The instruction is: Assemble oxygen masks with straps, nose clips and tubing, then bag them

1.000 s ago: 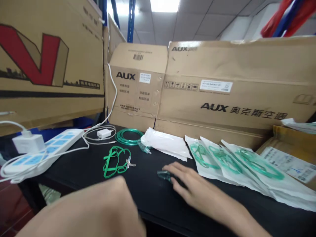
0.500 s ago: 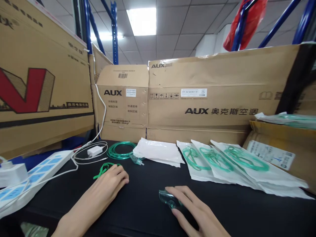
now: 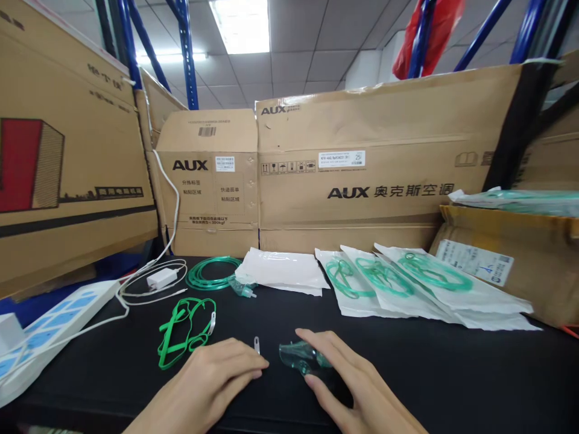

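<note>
My right hand (image 3: 348,377) grips a small clear-green mask (image 3: 294,357) resting on the black table, with fingers over its top and the thumb at its lower edge. To the left of it, my left hand (image 3: 226,367) has its fingers pressed together. A thin silvery metal strip (image 3: 257,345) with a hole in its end sticks out past those fingertips; its lower end is hidden behind them. Beyond the left hand lies a tangled green elastic strap (image 3: 169,337), with another metal strip (image 3: 212,323) on its right side.
Coiled green tubing (image 3: 192,278) with a clear connector (image 3: 244,288) lies at the back, beside white packets (image 3: 284,271). Several bagged tubing sets (image 3: 434,301) overlap on the right. At left are a power strip (image 3: 67,331) and a white charger (image 3: 161,278). Cardboard boxes (image 3: 380,132) wall the back.
My left hand has moved right, off the green strap and closer to the mask, and a metal strip now shows at its fingertips. My right hand stays on the mask. The view has shifted slightly.
</note>
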`<state>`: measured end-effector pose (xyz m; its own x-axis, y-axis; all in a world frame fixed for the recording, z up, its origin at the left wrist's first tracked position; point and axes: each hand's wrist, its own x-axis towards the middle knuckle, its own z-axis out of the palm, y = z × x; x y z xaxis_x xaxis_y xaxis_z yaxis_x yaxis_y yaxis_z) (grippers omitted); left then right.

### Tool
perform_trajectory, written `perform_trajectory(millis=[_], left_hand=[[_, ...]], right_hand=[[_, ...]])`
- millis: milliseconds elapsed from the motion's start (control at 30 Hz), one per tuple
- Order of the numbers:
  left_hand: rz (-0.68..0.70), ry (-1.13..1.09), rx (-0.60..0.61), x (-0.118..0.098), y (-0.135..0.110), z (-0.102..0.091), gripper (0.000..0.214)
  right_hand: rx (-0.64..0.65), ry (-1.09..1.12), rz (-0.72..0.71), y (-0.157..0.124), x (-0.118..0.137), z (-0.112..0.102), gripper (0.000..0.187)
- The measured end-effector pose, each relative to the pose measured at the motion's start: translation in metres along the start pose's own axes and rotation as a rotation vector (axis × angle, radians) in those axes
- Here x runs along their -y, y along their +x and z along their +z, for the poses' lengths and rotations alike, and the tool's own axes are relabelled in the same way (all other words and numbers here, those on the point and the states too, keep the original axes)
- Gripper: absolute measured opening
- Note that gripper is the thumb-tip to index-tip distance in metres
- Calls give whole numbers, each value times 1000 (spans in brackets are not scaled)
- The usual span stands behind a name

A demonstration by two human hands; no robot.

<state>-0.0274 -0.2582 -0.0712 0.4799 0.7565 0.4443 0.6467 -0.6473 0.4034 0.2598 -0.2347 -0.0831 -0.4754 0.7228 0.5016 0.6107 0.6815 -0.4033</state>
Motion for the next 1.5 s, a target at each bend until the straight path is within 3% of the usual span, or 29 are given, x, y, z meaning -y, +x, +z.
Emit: perform_trajectory(millis=[133,300,533,633,800,867,1000,1500], left_hand=[[-78,36,-62,-1,-2,-2,22],[-192,93,-71,3,-3,0,34],[-176,-1,-18,2,10,4,22],[-277,-173,-84,-9,18,8,20],[-408,-696,-192,-25,25,20,34],[-426,-797,-194,-27,24,23,43],[-451,-893,-137,-25,22,23,35],[-341,-632,-78,-24,23,23,28]], right_hand=[[9,28,-4,0,2,0,50],[-5,70,-25,5,9,-3,47],[50,109,20,1,4,-2,48],[44,146,59,1,7,-5,42],[55,240,100,7,15,-13,19],[55,254,110,9,17,-14,18],[89,239,98,7,18,-15,23],[155,270,56,2,24,-21,30]])
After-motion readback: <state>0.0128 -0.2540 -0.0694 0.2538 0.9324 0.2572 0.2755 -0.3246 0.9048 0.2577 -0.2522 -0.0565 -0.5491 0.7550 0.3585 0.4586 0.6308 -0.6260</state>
